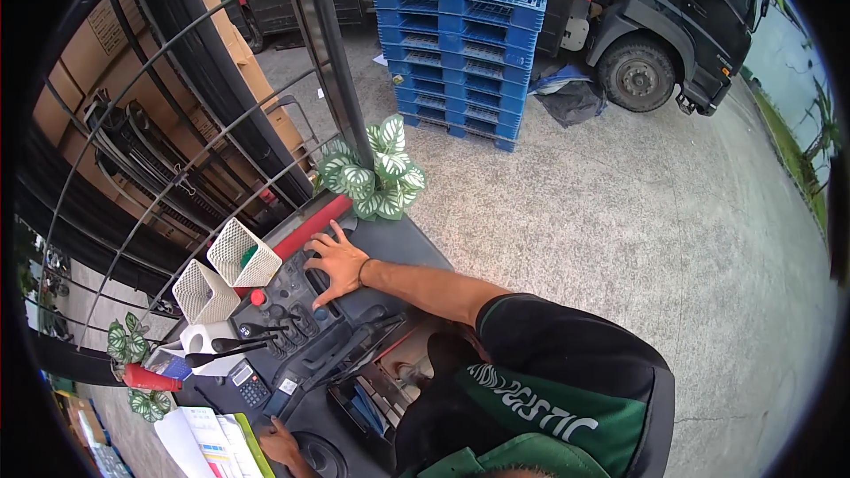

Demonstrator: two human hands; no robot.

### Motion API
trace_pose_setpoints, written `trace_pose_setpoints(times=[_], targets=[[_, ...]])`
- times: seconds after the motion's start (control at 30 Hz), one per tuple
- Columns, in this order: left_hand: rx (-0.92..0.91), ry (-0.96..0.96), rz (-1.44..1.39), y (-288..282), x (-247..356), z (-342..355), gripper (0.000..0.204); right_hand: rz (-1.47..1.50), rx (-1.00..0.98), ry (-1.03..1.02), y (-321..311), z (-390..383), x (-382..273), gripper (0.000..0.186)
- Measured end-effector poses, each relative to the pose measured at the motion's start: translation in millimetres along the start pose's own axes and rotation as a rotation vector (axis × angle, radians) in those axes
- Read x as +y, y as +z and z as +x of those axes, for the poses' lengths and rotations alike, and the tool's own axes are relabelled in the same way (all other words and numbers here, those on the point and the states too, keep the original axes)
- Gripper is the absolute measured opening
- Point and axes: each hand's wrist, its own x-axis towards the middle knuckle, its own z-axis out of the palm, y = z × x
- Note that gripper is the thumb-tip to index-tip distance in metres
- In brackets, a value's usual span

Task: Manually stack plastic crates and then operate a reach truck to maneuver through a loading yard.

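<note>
My right hand (338,264) reaches across the black forklift console (292,283) with its fingers spread. Its thumb points down close to a small blue knob (320,312), and nothing shows in its grasp. Beside it are a red button (258,297) and several black control levers (266,336). My left hand (281,445) rests low on the console, fingers partly stretched, at the edge of a green clipboard (252,444) with papers (212,443) on it. A round black wheel (319,458) is beside that hand. A calculator (249,384) lies above the clipboard.
Two white mesh baskets (241,252), a white roll (195,337) and leafy plants (376,173) are around the console. Beyond the wire guard (142,221) are a mast (208,62) and cartons (97,35). Blue pallets (460,53) are stacked near a black truck (682,26).
</note>
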Motion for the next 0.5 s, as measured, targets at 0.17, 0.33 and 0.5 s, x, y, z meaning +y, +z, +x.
trace_pose_setpoints(times=[0.17, 0.33, 0.5], targets=[[-0.022, 0.029, -0.016, -35.5, -18.1, -50.0, 0.053, -0.042, -0.001, -0.006, -17.0, -45.6, -45.1, 0.092], [-0.090, 0.035, -0.142, -80.0, -16.6, -137.8, 0.047, -0.059, -0.036, 0.017, -28.8, -113.7, -83.1, 0.093], [-0.155, -0.030, -0.165, -113.7, -17.8, -259.0, 0.044, -0.049, -0.074, -0.009, -35.3, -202.1, -124.2, 0.095]])
